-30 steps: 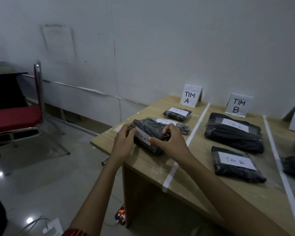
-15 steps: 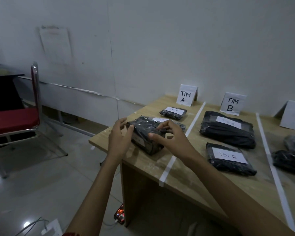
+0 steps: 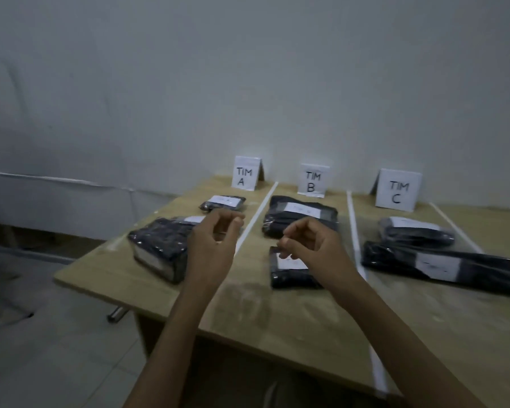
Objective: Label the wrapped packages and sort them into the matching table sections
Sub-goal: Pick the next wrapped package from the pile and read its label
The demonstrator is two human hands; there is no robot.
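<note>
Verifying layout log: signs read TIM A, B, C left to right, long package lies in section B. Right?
No. Head view shows the long package lies in section C, before the TIM C sign. Sign order is right.

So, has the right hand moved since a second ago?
Yes. The right hand has left the package and crossed rightward over the tape line, now above the TIM B section.

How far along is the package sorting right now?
Done: labelled packages lie before the TIM A sign, TIM B sign and TIM C sign, the front A package included. In hand: nothing; left hand and right hand hover empty. Left: no unsorted package is in view.
</note>
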